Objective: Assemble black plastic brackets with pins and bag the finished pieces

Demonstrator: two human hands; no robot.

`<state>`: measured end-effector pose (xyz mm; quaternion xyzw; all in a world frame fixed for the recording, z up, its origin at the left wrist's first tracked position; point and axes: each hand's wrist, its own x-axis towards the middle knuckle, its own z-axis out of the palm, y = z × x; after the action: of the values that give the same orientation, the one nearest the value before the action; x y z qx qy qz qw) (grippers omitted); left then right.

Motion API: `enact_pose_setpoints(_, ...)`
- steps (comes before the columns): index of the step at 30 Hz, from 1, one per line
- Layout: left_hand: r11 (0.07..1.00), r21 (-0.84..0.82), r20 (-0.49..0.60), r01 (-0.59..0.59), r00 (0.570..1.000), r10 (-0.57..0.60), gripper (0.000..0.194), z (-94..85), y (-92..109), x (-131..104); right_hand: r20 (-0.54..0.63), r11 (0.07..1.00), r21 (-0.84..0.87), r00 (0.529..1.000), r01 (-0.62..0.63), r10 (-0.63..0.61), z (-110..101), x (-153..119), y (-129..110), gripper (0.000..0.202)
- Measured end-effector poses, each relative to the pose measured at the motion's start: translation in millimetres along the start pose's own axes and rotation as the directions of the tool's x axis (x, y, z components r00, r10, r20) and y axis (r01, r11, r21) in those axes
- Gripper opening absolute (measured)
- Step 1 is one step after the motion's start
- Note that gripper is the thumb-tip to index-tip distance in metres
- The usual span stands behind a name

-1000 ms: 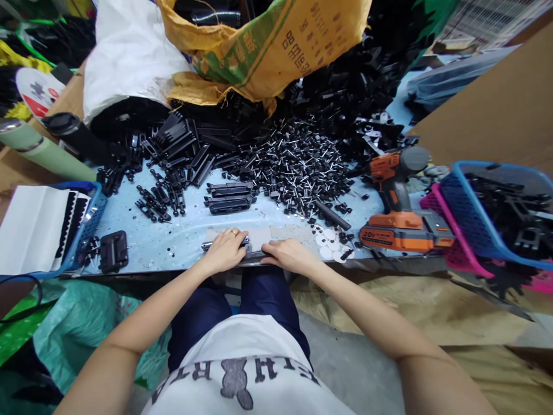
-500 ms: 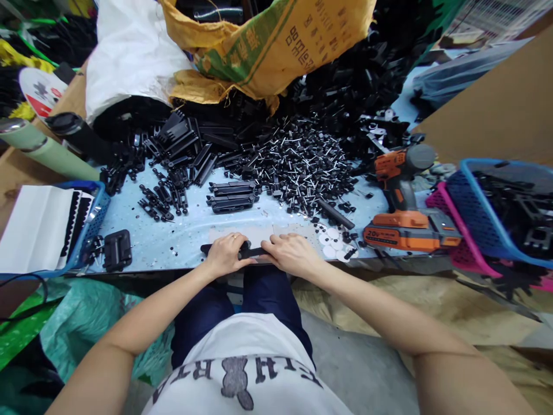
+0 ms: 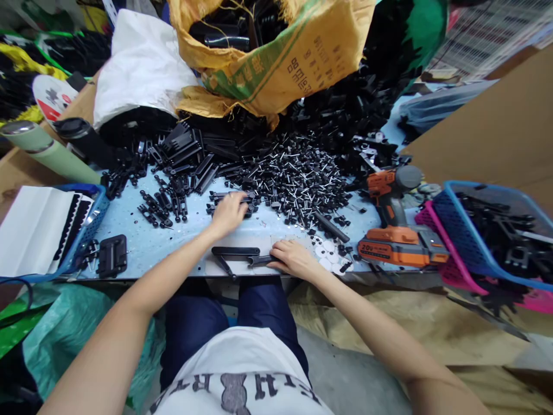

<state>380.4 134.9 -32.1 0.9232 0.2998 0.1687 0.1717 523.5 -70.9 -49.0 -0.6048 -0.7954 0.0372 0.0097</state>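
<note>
My left hand (image 3: 230, 214) reaches over a stack of black plastic bars (image 3: 218, 203). Its fingers are apart around the bars; the bars hide part of its grip. Near the table's front edge, my right hand (image 3: 291, 258) is closed on the end of a dark part with a forked tip (image 3: 258, 260), which points left. Just left of that tip lies a black bar (image 3: 235, 251) with a thin leg slanting down toward the edge. Both parts rest on a pale board (image 3: 208, 268).
Small black parts with metal pins (image 3: 306, 173) form a heap behind. An orange cordless drill (image 3: 395, 245) stands at right, beside a blue basket (image 3: 479, 242). A yellow sack (image 3: 285, 63) and a white sack (image 3: 138, 69) stand at the back. White discs (image 3: 330, 253) lie near the edge.
My left hand has left the black part at the front edge and moved forward to the stacked bars. My right hand stays near the edge. The view has shifted slightly.
</note>
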Motion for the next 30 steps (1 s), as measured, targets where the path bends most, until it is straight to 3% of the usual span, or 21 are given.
enact_pose_setpoints(2,0.970,0.107,0.007,0.219,0.975,-0.221,0.037,-7.0,-19,49,-0.025,1.000,0.025,1.000,-0.003,0.003,7,-5,2,0.041)
enact_pose_setpoints(5,0.934,0.168,0.099,0.315,0.937,-0.334,0.037,-10.6,-44,96,-0.039,0.996,0.081,0.999,-0.022,0.025,5,-8,1,0.042)
enact_pose_setpoints(8,0.942,0.153,0.110,0.299,0.942,-0.317,0.037,-6.8,-52,110,-0.061,0.988,0.117,0.992,-0.099,0.106,-7,2,10,0.041)
enact_pose_setpoints(11,0.947,0.146,0.077,0.288,0.950,-0.301,0.033,-7.2,-49,105,-0.119,0.952,0.043,0.944,-0.303,0.306,-22,32,34,0.035)
enact_pose_setpoints(14,0.953,0.049,-0.019,0.298,0.955,-0.297,0.025,-18.3,-44,80,-0.167,0.846,-0.025,0.836,-0.533,0.522,-32,72,59,0.034)
enact_pose_setpoints(16,0.923,-0.213,-0.094,0.321,0.933,-0.346,0.023,-28.9,-42,45,-0.135,0.761,-0.032,0.757,-0.648,0.639,-36,92,70,0.034)
enact_pose_setpoints(18,0.745,-0.575,-0.061,0.337,0.891,-0.450,0.026,-38.9,-41,-2,-0.058,0.722,-0.043,0.723,-0.691,0.688,-37,104,77,0.032)
enact_pose_setpoints(20,0.430,-0.816,0.111,0.386,0.835,-0.539,0.034,-45.7,-40,-51,0.009,0.749,-0.061,0.750,-0.660,0.662,-37,106,82,0.031)
enact_pose_setpoints(22,0.171,-0.881,0.280,0.442,0.776,-0.565,0.038,-47.9,-38,-93,0.035,0.794,-0.076,0.794,-0.603,0.607,-37,103,86,0.032)
enact_pose_setpoints(23,0.083,-0.881,0.342,0.465,0.750,-0.566,0.039,-47.2,-36,-108,0.038,0.810,-0.085,0.811,-0.580,0.584,-37,101,88,0.032)
enact_pose_setpoints(26,-0.037,-0.872,0.420,0.488,0.707,-0.569,0.039,-41.0,-29,-131,0.040,0.820,-0.107,0.822,-0.562,0.568,-38,96,89,0.031)
enact_pose_setpoints(30,-0.013,-0.881,0.397,0.473,0.723,-0.566,0.041,-37.7,-23,-130,-0.019,0.808,-0.147,0.818,-0.570,0.574,-40,88,84,0.036)
